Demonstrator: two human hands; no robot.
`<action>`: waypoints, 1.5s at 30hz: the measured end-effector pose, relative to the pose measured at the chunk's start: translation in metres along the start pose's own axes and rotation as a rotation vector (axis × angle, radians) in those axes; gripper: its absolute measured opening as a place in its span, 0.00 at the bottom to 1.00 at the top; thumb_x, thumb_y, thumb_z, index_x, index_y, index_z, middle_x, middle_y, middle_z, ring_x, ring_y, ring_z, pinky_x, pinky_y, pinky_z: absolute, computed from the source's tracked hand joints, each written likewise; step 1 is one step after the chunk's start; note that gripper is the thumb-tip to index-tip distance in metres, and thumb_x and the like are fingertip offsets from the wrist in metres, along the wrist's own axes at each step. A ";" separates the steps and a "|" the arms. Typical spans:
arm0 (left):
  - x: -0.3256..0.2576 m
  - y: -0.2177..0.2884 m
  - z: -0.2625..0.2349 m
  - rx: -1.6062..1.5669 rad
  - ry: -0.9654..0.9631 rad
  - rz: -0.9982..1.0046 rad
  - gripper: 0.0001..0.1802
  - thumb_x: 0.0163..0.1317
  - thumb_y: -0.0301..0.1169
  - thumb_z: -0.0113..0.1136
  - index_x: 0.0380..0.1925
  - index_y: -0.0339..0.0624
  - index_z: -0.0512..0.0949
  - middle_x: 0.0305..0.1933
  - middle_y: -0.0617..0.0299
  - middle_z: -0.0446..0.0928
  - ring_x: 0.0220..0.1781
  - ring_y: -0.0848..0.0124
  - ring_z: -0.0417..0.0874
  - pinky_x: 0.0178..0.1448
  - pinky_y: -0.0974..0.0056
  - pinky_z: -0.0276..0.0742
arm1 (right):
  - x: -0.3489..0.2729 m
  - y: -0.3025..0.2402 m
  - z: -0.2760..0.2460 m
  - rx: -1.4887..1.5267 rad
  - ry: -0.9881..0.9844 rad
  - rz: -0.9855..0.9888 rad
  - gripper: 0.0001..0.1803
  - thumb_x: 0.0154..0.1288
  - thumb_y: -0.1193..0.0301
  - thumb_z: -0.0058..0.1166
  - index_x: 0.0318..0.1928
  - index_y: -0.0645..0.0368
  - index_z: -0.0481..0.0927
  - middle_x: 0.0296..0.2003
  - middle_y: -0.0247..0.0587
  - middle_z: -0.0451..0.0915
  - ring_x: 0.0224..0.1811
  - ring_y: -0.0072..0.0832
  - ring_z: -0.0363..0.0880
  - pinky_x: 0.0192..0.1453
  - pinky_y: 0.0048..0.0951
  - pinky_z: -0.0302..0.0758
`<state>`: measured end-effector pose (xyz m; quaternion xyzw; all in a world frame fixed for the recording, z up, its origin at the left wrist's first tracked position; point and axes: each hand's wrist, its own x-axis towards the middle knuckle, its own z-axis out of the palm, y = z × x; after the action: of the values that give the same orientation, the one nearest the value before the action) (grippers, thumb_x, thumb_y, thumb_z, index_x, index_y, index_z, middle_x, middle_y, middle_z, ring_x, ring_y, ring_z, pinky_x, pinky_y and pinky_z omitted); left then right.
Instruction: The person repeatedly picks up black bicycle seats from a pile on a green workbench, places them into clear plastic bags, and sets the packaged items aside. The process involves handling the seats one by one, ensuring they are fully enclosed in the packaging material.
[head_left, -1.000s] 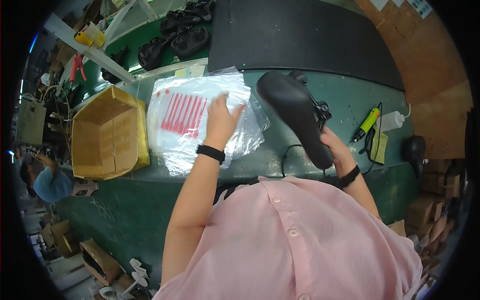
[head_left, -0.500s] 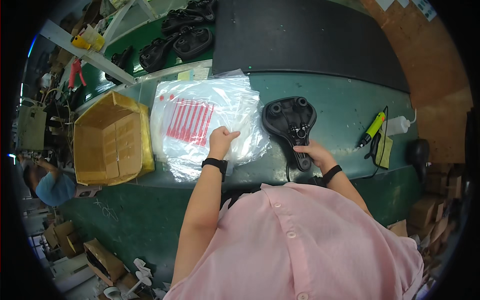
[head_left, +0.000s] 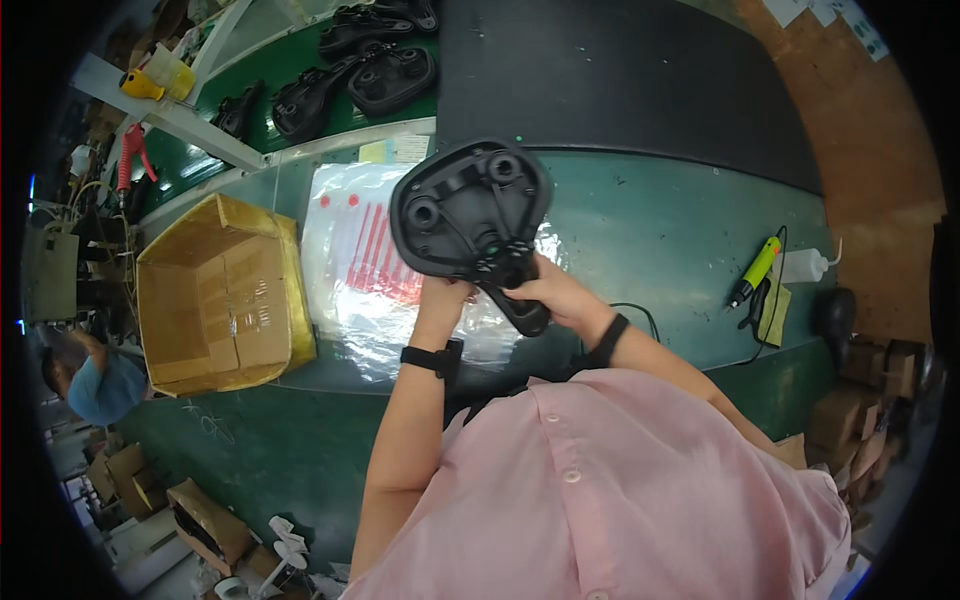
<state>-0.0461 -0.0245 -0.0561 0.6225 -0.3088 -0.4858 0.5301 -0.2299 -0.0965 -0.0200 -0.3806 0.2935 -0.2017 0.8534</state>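
Note:
A black bicycle saddle (head_left: 470,215), underside up, is raised over a stack of clear plastic bags (head_left: 345,225) with red print. My right hand (head_left: 552,290) is closed round the saddle's narrow nose, which points toward me. Against the saddle's lower left edge is my left hand (head_left: 437,305), its fingers curled and partly hidden beneath. Whether those fingers grip a bag or the saddle itself cannot be made out. The saddle covers the right part of the bags.
Left of the bags stands an open cardboard box (head_left: 225,310) with yellow tape. A green electric screwdriver (head_left: 755,270) and white squeeze bottle (head_left: 805,265) lie at right. More saddles (head_left: 390,80) sit on the green surface behind; a black mat (head_left: 620,80) covers the back. A person (head_left: 105,385) is at far left.
The saddle has moved left and up from the bench over the bags, in my right hand. My left hand has gone from a bag's edge to beneath the saddle's edge.

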 end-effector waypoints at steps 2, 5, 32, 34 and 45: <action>0.001 -0.006 -0.006 0.125 0.024 -0.072 0.10 0.55 0.27 0.62 0.37 0.35 0.80 0.26 0.62 0.79 0.24 0.75 0.78 0.27 0.70 0.74 | 0.021 0.010 0.015 0.032 -0.016 0.048 0.31 0.51 0.74 0.66 0.57 0.63 0.69 0.44 0.36 0.78 0.45 0.22 0.77 0.53 0.27 0.74; -0.007 0.007 -0.022 0.173 0.040 -0.153 0.06 0.56 0.23 0.60 0.33 0.32 0.77 0.28 0.55 0.81 0.22 0.70 0.81 0.25 0.68 0.76 | 0.044 0.024 0.006 -0.190 0.117 0.044 0.32 0.51 0.76 0.67 0.57 0.64 0.69 0.46 0.39 0.79 0.46 0.24 0.77 0.53 0.28 0.74; -0.093 0.128 -0.020 0.611 0.163 0.155 0.11 0.63 0.25 0.54 0.42 0.39 0.83 0.31 0.54 0.83 0.25 0.70 0.82 0.31 0.65 0.78 | -0.002 -0.017 0.001 -0.603 0.079 0.079 0.36 0.50 0.70 0.69 0.58 0.71 0.68 0.46 0.47 0.79 0.45 0.30 0.78 0.53 0.30 0.74; -0.088 0.089 -0.002 0.355 -0.037 0.463 0.10 0.61 0.25 0.54 0.39 0.40 0.82 0.34 0.50 0.83 0.30 0.60 0.84 0.35 0.60 0.79 | -0.007 -0.015 0.014 -0.365 0.108 0.057 0.33 0.53 0.71 0.66 0.59 0.69 0.69 0.52 0.48 0.77 0.52 0.33 0.76 0.59 0.32 0.71; -0.073 0.221 0.040 0.493 -0.385 1.025 0.22 0.55 0.31 0.58 0.52 0.42 0.77 0.33 0.64 0.78 0.33 0.70 0.78 0.34 0.66 0.76 | 0.028 -0.079 -0.133 -0.265 0.218 0.012 0.27 0.59 0.65 0.60 0.55 0.68 0.74 0.50 0.48 0.78 0.57 0.36 0.74 0.63 0.35 0.70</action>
<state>-0.0794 -0.0283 0.1777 0.3997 -0.7637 -0.1864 0.4714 -0.3062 -0.2326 -0.0409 -0.4639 0.4107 -0.1962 0.7600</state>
